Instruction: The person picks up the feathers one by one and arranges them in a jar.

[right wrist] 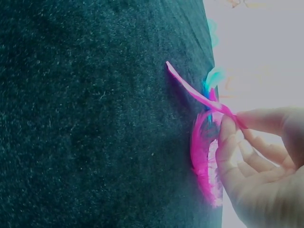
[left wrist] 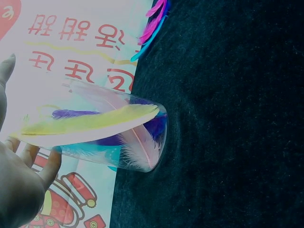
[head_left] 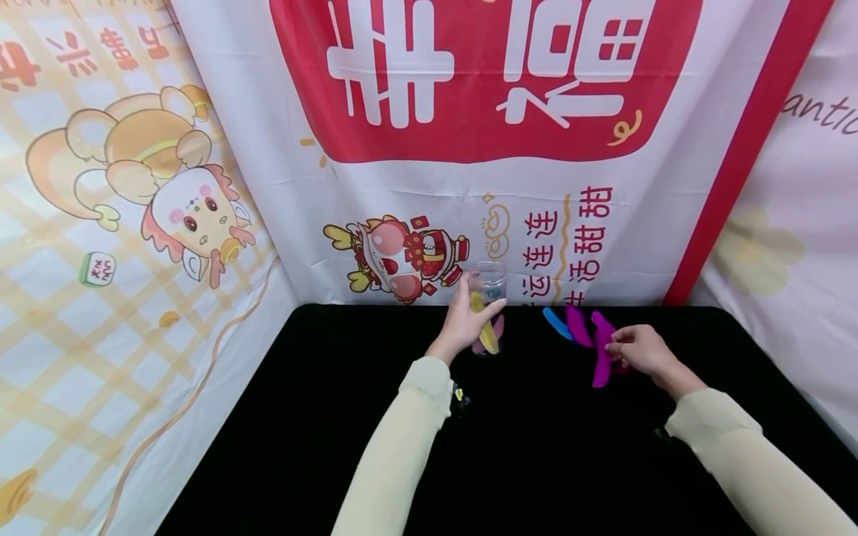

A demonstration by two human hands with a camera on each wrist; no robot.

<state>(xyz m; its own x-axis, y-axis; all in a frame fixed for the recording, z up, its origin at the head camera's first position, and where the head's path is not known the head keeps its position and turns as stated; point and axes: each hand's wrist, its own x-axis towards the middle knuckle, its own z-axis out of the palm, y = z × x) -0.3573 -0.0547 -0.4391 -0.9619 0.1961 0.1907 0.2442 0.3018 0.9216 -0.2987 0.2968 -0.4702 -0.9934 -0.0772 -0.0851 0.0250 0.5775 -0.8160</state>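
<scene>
My left hand (head_left: 462,320) grips a clear plastic cup (head_left: 494,272) near the far edge of the table, thumb and fingers on either side of it. Inside the cup, in the left wrist view, are a long yellow feather (left wrist: 95,124), a pale pink feather (left wrist: 145,145) and purple and blue ones. To the right, my right hand (head_left: 642,350) pinches a magenta feather (head_left: 602,365) between thumb and fingertips. The right wrist view has this feather (right wrist: 190,89) slanting out from the fingertips, above another magenta feather (right wrist: 202,161) on the cloth.
A blue feather (head_left: 557,324) and a magenta feather (head_left: 578,326) lie at the table's back edge, between the cup and my right hand. A dark red feather (head_left: 623,368) shows under that hand. Black cloth (head_left: 536,461) covers the table; a printed curtain (head_left: 415,186) hangs right behind it.
</scene>
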